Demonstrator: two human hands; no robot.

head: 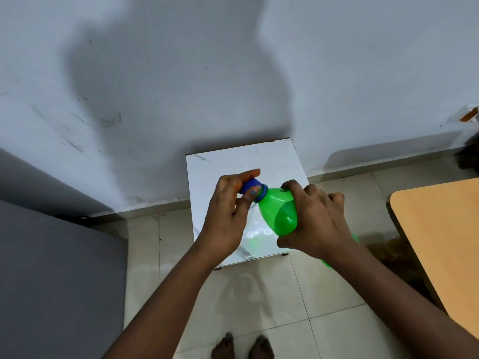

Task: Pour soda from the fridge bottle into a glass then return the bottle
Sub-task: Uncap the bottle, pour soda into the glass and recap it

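Over the small white desk (274, 161), right hand (317, 218) gripped the tilted green bottle (278, 213) by its shoulder to steady it, while left hand (228, 211) pinched the blue cap (250, 185), apparently to twist it; no glass clearly seen.

I have a single view, from the camera worn on the person's head. It faces forward and steeply down, close above both hands, and its wide lens bends the wall (233, 60) at the edges. Beneath the left grip (228, 213) and right grip (316, 218) lies the small white tabletop (280, 161); nearer me are floor tiles (259, 294) and bare feet (242, 347).
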